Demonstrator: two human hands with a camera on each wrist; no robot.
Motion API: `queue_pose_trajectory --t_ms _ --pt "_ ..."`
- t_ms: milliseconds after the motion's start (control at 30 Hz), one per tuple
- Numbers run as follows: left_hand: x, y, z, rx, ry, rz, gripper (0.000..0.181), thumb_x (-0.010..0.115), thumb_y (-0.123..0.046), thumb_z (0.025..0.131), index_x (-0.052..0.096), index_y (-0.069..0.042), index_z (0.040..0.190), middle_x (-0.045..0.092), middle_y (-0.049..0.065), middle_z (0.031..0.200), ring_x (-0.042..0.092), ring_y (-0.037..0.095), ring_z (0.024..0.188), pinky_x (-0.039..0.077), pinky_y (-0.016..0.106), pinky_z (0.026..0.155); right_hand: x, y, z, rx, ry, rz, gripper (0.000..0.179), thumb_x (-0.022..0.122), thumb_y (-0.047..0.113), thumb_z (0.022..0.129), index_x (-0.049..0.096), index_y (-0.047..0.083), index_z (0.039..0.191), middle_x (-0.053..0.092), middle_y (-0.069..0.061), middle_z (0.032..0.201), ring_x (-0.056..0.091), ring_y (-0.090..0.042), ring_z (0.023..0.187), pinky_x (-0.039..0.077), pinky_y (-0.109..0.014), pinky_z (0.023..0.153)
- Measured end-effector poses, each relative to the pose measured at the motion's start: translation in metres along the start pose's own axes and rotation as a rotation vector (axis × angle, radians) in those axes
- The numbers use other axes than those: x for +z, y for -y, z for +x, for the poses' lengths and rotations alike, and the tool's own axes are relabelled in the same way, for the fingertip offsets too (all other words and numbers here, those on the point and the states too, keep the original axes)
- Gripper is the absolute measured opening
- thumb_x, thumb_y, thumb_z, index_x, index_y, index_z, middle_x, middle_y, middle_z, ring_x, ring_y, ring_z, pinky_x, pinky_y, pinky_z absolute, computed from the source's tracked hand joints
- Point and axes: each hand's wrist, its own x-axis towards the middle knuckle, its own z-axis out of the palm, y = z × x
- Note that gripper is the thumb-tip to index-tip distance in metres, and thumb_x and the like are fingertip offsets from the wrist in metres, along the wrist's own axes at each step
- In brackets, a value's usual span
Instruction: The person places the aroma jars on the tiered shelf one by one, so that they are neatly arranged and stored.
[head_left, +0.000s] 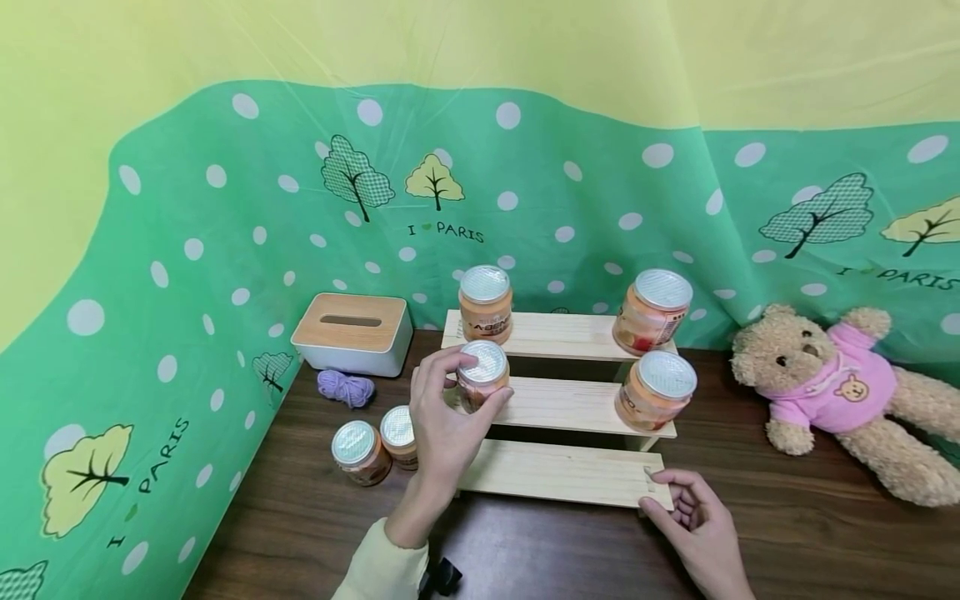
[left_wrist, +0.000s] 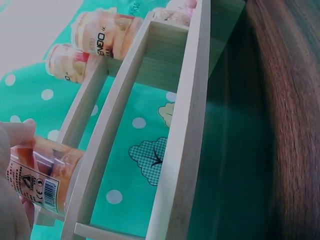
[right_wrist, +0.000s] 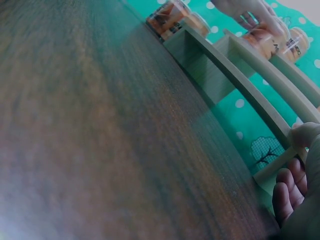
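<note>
My left hand [head_left: 446, 421] grips a jar of orange fruit [head_left: 483, 379] with a silvery lid, upright at the left end of the middle step of a three-step wooden rack [head_left: 562, 475]. In the left wrist view the base of that jar [left_wrist: 52, 175] is right at the step's surface. At the rack's front right corner, my right hand [head_left: 697, 521] pinches the end of the lowest step between thumb and curled fingers. Similar jars stand on the top step, one at the left [head_left: 486, 312] and one at the right [head_left: 651, 312]; another jar [head_left: 655, 396] is on the middle step's right end.
Two more jars, a front one [head_left: 362, 454] and one partly behind my left hand [head_left: 400, 433], stand on the dark wooden table [head_left: 540, 550]. Behind them are purple yarn [head_left: 345, 388] and a tissue box [head_left: 352, 333]. A teddy bear [head_left: 832, 383] lies at the right.
</note>
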Motion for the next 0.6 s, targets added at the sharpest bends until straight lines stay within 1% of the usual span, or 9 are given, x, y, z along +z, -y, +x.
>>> queue_pose_trajectory --t_ms 200,367,467,600 --pt "0.0011 -0.0019 -0.0015 -0.010 0.004 -0.004 0.056 0.105 -0.023 0.074 0.073 -0.013 0.118 0.071 0.004 0.136 0.062 0.026 0.122 0.053 0.041 0.085 0.0003 0.0002 -0.0001 0.003 -0.009 -0.009 0.036 0.079 -0.020 0.090 0.065 -0.010 0.122 0.072 -0.002 0.081 0.061 -0.005 0.064 0.050 -0.022 0.053" --pt "-0.0004 -0.0008 -0.0023 -0.021 0.036 -0.001 0.057 0.104 -0.024 0.076 0.071 -0.014 0.121 0.069 0.006 0.139 0.060 0.026 0.125 0.053 0.040 0.088 0.0003 0.0002 -0.0001 0.003 -0.010 -0.006 0.036 0.079 -0.020 0.090 0.065 -0.010 0.122 0.071 -0.001 0.080 0.059 -0.005 0.064 0.049 -0.024 0.052" --pt "-0.0025 -0.0012 -0.0025 -0.025 0.056 -0.013 0.055 0.103 -0.021 0.077 0.071 -0.013 0.122 0.065 0.009 0.142 0.059 0.028 0.128 0.055 0.041 0.090 0.0004 0.0000 0.0000 0.001 -0.011 -0.012 0.037 0.079 -0.020 0.090 0.065 -0.010 0.122 0.070 -0.001 0.079 0.058 -0.004 0.063 0.048 -0.024 0.051" --pt "-0.0061 -0.0026 -0.0039 -0.012 0.073 -0.024 0.055 0.102 -0.016 0.078 0.072 -0.012 0.125 0.059 0.015 0.145 0.059 0.030 0.133 0.057 0.044 0.092 0.0002 -0.0006 0.0001 -0.002 -0.011 -0.023 0.037 0.079 -0.020 0.090 0.065 -0.010 0.122 0.069 -0.001 0.078 0.057 -0.004 0.063 0.048 -0.025 0.051"
